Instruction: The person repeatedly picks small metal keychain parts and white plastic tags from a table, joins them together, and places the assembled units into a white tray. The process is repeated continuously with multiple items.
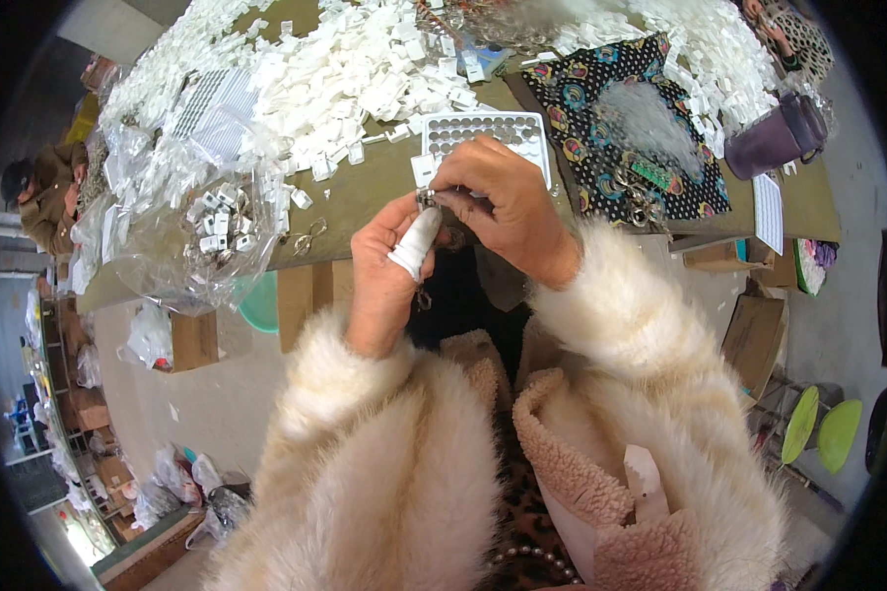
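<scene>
A small metal piece (426, 199) sits between the fingertips of both hands, up over the near edge of the bench (360, 197), too small for me to make out what it is. The left hand (379, 264) has a narrow pinch on it from below, its thumb wrapped in a white cover (416, 242); the right hand (508, 202) comes over from the other side, its grip closed on the same piece. Just beyond the fingers lies a white tray (534, 156) with rows of round silvery discs. Past it and to the left spreads a great heap of small white pieces (345, 74), and nearer on the left a clear plastic bag (153, 266) bulges over the edge, with more white pieces showing through. Right of the tray is a black patterned cloth (572, 108) with crumpled clear plastic (650, 123) on it, then a purple bottle (774, 136). A co-worker in brown (54, 207) sits at the far left.
</scene>
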A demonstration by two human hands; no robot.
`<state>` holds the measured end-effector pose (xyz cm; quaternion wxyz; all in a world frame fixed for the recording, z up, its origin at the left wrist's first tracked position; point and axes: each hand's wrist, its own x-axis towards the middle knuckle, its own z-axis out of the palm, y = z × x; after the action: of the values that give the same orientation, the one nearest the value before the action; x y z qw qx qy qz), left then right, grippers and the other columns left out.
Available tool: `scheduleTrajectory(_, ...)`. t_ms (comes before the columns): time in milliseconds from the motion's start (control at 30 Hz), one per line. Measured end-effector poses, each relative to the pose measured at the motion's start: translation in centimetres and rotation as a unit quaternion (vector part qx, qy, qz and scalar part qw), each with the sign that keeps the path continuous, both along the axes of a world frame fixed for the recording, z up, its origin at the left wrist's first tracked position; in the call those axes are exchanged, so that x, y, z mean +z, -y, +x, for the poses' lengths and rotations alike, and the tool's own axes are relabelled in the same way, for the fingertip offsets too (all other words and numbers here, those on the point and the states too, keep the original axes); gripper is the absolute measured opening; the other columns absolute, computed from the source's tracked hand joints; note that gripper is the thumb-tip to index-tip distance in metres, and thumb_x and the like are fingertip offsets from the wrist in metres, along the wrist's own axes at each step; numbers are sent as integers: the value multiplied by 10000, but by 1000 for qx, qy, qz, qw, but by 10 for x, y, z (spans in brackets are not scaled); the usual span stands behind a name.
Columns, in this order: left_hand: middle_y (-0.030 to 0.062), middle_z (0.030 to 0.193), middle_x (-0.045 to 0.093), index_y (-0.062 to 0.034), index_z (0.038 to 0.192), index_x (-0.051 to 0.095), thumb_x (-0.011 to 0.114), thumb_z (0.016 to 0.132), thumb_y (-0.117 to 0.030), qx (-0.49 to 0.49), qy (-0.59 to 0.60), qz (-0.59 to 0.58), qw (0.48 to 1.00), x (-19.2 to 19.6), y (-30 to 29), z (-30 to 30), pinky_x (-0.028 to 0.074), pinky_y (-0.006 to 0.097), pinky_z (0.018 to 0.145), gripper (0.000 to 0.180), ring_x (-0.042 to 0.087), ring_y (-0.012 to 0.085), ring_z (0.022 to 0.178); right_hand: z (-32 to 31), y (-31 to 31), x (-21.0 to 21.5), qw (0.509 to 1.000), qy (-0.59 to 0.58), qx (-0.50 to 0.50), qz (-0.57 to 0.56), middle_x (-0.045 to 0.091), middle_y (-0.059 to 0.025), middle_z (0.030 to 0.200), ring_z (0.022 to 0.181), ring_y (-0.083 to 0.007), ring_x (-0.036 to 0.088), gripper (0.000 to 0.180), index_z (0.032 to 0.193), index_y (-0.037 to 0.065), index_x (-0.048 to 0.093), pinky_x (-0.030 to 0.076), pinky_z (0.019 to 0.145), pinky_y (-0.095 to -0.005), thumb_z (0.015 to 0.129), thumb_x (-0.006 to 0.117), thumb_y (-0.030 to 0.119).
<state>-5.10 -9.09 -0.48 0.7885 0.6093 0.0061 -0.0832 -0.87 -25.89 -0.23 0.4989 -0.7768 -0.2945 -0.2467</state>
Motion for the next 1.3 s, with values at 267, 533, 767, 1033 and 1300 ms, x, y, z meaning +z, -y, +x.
scheduleTrajectory(267,15,814,664,43,1195,656,642,996,-119,-21,9,22,1000,6,15,-5,292,173,465,257,438,8,519,-9,15,5,997,65,-24,-38,542,-67,824,783,-307,553,141,857,90,581,462,667,-409,793,707,73)
scheduleTrajectory(533,16,832,673,46,1201,658,660,984,-107,-23,25,41,999,9,18,-9,309,171,472,266,469,15,544,-13,29,7,999,35,4,-25,543,-84,816,793,-330,553,158,870,74,570,463,673,-422,783,693,25)
scheduleTrajectory(767,-31,866,676,42,1193,673,719,922,-7,-10,103,59,993,-6,25,-9,441,170,656,279,560,13,742,-17,34,-1,999,-8,28,-35,573,-92,829,841,-341,578,106,889,61,619,480,711,-429,808,671,16)
scheduleTrajectory(1033,-63,801,648,45,1085,718,731,908,7,18,149,120,981,-10,20,-3,394,166,601,182,523,-5,696,-26,35,-6,997,-37,36,65,638,-103,897,835,-286,620,80,959,39,683,498,726,-354,880,668,41)
scheduleTrajectory(1300,-7,751,653,19,1089,711,696,975,-203,-123,15,88,988,8,26,-9,303,186,486,250,432,9,536,-27,52,-4,973,-158,97,137,649,-59,875,778,-114,611,173,1016,-27,680,490,690,-260,935,707,123)
